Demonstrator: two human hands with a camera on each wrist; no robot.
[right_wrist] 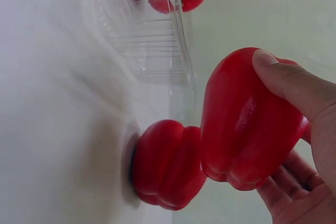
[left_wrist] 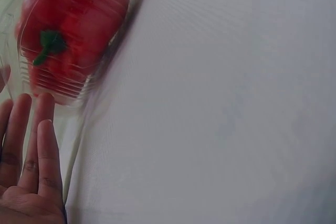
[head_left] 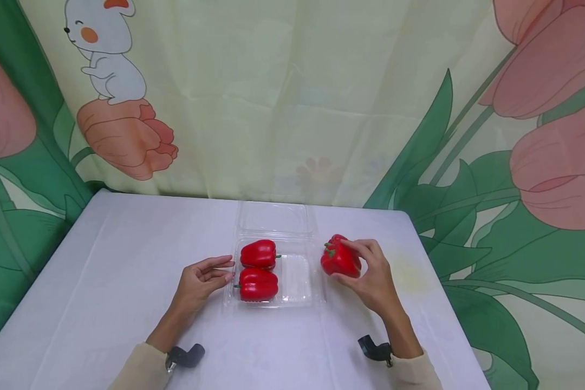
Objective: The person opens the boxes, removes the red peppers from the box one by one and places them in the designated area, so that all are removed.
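A left hand [head_left: 198, 283], fingers loosely straight, is beside a clear, lidded box [head_left: 297, 279], its lid folded back. Two red peppers [head_left: 257, 285] are already inside, on the left. Two remain outside, to the right: the right hand [head_left: 370, 271] grips a third pepper [right_wrist: 252, 124]; a fourth pepper [right_wrist: 168, 166] sits beyond, on the desk [head_left: 127, 271]. All look glossy, plump, green-stemmed.

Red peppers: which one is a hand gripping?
The red pepper in the right hand; two others lie in the clear container, and the fourth sits on the table.
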